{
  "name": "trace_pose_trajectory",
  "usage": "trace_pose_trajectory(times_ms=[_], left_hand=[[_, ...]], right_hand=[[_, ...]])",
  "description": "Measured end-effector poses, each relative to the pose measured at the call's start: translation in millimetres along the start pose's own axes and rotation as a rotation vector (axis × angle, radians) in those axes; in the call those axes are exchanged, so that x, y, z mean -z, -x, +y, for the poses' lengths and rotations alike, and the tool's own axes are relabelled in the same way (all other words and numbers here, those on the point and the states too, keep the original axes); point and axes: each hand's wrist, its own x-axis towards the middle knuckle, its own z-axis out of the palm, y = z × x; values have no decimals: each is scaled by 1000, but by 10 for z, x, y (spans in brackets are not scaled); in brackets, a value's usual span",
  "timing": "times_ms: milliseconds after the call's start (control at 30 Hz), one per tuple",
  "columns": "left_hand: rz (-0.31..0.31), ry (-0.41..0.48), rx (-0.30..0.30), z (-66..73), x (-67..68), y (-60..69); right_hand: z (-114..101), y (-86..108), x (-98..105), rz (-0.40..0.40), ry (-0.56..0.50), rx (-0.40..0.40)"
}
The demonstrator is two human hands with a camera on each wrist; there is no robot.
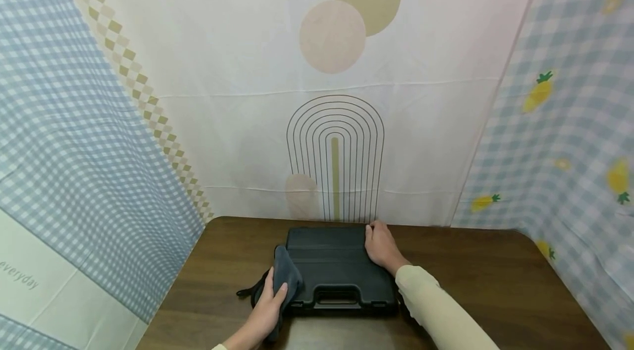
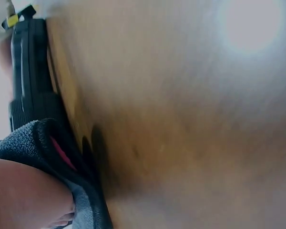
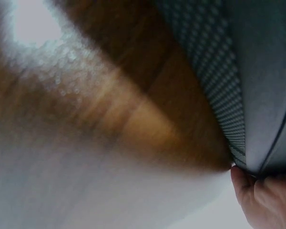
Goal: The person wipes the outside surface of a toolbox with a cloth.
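Observation:
A black hard plastic case (image 1: 332, 267) lies on the table with its handle side toward me. At its left edge my left hand (image 1: 264, 309) holds a grey-blue cloth (image 1: 285, 270), thumb on one face of it and fingers on the other. In the left wrist view the cloth (image 2: 19, 143) looks fuzzy, with a dark border and a bit of pink in its fold, close against the case (image 2: 33, 81). My right hand (image 1: 382, 245) grips the far right corner of the case. In the right wrist view its fingers (image 3: 271, 198) bend round the case edge.
A dark strap or loop (image 1: 250, 290) sticks out on the table left of the cloth. The brown wooden table (image 1: 485, 278) extends to both sides. A white patterned curtain (image 1: 238, 135) hangs behind it, with checked fabric (image 1: 510, 174) at the sides.

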Motion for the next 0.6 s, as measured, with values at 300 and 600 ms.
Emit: trace_pose_trajectory(times_ms=[300, 600], left_hand=[[-114, 59, -50, -199, 13, 263], [-11, -93, -117, -55, -5, 503]], right_hand=[[-6, -1, -12, 6, -10, -3], [-2, 0, -13, 5, -14, -11]])
